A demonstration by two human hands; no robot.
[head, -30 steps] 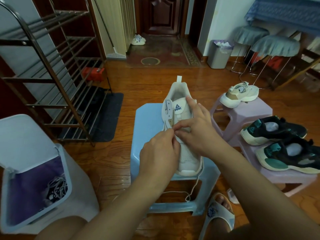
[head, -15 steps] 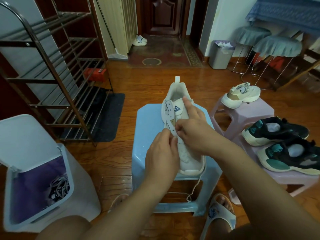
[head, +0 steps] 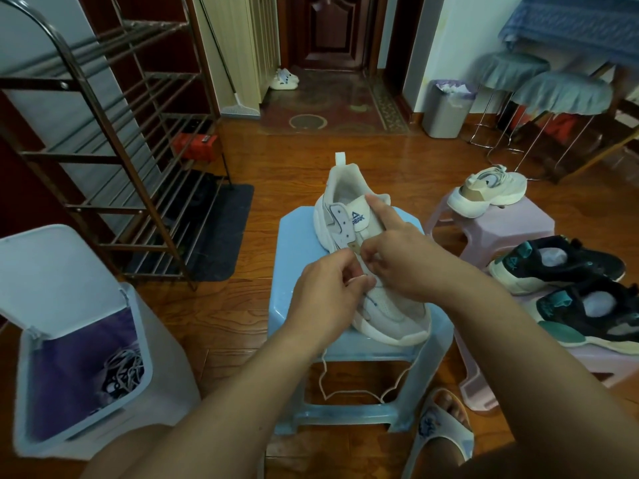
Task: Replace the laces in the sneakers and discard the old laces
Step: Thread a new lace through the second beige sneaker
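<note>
White sneaker (head: 366, 250) lies on the blue stool (head: 297, 257) at the middle of the frame, heel away from the person, toe toward the lower right. Left hand (head: 328, 292) pinches a thin white lace (head: 325, 371) at the shoe's eyelet row; the lace hangs below the stool seat in a loop. Right hand (head: 404, 261) pinches at the same spot with thumb and curled fingers, its forefinger stretched out onto the tongue. At lower left an open bin (head: 138, 340) holds tangled laces (head: 124, 371). On pink stools (head: 501, 229) at right sit a cream sneaker (head: 487, 191) and two black sneakers (head: 567, 288).
</note>
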